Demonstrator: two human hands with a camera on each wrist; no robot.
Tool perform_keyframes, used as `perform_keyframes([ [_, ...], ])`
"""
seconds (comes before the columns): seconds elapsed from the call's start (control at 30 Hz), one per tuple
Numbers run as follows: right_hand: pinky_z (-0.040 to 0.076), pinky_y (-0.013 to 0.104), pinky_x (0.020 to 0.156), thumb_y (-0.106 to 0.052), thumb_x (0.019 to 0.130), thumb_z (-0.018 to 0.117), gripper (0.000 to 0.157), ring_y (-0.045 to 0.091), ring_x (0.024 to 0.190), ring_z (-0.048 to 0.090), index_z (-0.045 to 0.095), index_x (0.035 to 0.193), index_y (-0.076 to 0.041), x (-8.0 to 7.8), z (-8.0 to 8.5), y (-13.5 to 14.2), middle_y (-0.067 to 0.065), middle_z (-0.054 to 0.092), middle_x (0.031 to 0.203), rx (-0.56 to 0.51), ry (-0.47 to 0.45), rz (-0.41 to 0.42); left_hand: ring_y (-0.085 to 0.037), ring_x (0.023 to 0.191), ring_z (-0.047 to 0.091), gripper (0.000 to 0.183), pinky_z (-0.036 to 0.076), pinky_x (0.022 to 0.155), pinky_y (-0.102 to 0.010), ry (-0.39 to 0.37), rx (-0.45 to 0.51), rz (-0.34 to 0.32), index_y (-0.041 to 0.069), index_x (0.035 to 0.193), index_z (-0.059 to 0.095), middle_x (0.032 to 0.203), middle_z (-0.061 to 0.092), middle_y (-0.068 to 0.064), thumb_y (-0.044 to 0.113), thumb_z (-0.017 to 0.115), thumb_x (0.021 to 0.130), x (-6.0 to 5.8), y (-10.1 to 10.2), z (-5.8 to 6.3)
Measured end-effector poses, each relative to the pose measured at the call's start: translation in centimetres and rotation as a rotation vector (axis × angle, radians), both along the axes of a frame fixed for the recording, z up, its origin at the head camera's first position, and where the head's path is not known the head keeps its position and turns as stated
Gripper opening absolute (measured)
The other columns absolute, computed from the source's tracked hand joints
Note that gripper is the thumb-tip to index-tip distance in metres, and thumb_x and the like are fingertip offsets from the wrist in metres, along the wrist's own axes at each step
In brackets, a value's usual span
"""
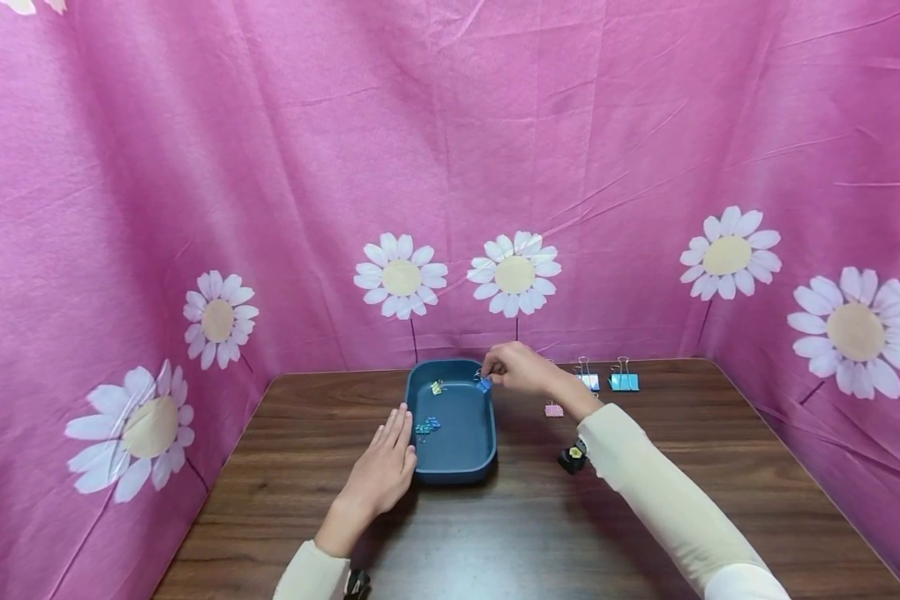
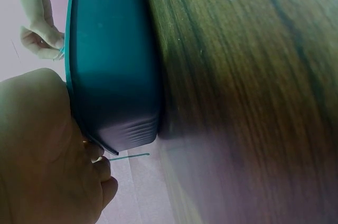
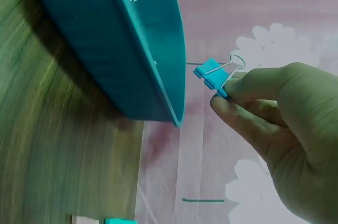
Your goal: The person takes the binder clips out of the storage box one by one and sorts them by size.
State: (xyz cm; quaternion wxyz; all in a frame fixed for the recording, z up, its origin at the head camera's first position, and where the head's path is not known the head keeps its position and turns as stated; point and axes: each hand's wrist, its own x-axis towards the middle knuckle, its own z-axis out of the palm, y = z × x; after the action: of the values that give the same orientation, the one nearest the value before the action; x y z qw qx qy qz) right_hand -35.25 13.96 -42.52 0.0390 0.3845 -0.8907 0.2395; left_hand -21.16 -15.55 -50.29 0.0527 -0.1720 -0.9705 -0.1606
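A blue binder clip [image 3: 212, 74] is pinched between the thumb and fingers of my right hand [image 1: 520, 367], over the far right rim of a dark blue tray [image 1: 457, 477]. Its wire handles stick out past the fingertips in the right wrist view. My left hand [image 1: 383, 463] rests along the tray's left side with fingers straight, the fingertips at the rim. Inside the tray lie a yellow binder clip [image 1: 438, 387] near the back and a few small green and blue binder clips [image 1: 425, 428] near the left wall.
To the right of the tray stand a pink binder clip [image 1: 553, 410], a light blue binder clip [image 1: 589, 382] and a larger turquoise one [image 1: 624, 382]. A pink cloth [image 1: 450, 167] with daisies hangs behind the wooden table [image 1: 510, 542].
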Motion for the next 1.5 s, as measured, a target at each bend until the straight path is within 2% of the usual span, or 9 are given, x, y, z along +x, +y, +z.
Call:
perform_keyframes([
  [0.27,0.062,0.031,0.078,0.007,0.090,0.071,0.016,0.019,0.088,0.072,0.080,0.095,-0.005,0.6,0.2,1.9,0.005,0.077,0.095,-0.035,0.008,-0.002,-0.039,0.163,0.026,0.058,0.028,0.133,-0.054,-0.015,0.006,0.005,-0.009,0.163,0.032,0.175,0.026,-0.022,0.020,0.042,0.114,-0.1,0.0,0.2],
  [0.6,0.065,0.032,0.078,0.003,0.095,0.072,0.011,0.016,0.087,0.074,0.080,0.100,-0.004,1.2,0.5,3.9,0.007,0.079,0.097,-0.072,-0.092,-0.080,-0.037,0.164,0.024,0.059,0.028,0.133,-0.053,-0.022,0.003,0.007,-0.007,0.164,0.031,0.176,0.025,-0.020,0.021,0.042,0.114,-0.3,-0.1,-0.1],
  [0.73,0.064,0.028,0.073,0.002,0.095,0.073,0.010,0.013,0.084,0.073,0.080,0.098,-0.004,1.6,0.6,4.8,0.006,0.079,0.096,-0.078,-0.087,-0.089,-0.036,0.164,0.024,0.059,0.028,0.133,-0.053,-0.018,0.003,0.009,-0.007,0.164,0.031,0.176,0.025,-0.020,0.021,0.042,0.114,-0.2,-0.1,-0.1],
  [0.97,0.059,0.023,0.069,0.001,0.093,0.076,0.009,0.007,0.078,0.068,0.080,0.093,-0.008,1.7,0.3,6.4,0.003,0.078,0.089,-0.089,-0.035,-0.104,-0.042,0.160,0.032,0.057,0.034,0.129,-0.057,0.048,0.014,-0.010,-0.011,0.160,0.037,0.172,0.032,-0.025,0.016,0.047,0.111,-0.2,-0.1,-0.3],
  [1.27,0.061,0.024,0.069,0.003,0.091,0.076,0.013,0.006,0.077,0.068,0.079,0.091,-0.009,2.3,-0.2,8.6,-0.001,0.075,0.088,-0.114,0.019,-0.116,-0.040,0.162,0.028,0.058,0.031,0.131,-0.056,0.016,0.007,-0.006,-0.009,0.162,0.033,0.174,0.028,-0.023,0.019,0.044,0.113,-0.3,-0.1,-0.5],
  [1.5,0.058,0.024,0.069,0.004,0.090,0.076,0.013,0.005,0.077,0.064,0.079,0.090,-0.009,2.9,-0.7,10.4,-0.003,0.074,0.086,-0.123,0.036,-0.157,-0.040,0.163,0.027,0.058,0.030,0.132,-0.055,0.016,0.008,-0.004,-0.009,0.162,0.033,0.174,0.027,-0.023,0.019,0.044,0.113,-0.4,0.0,-0.5],
])
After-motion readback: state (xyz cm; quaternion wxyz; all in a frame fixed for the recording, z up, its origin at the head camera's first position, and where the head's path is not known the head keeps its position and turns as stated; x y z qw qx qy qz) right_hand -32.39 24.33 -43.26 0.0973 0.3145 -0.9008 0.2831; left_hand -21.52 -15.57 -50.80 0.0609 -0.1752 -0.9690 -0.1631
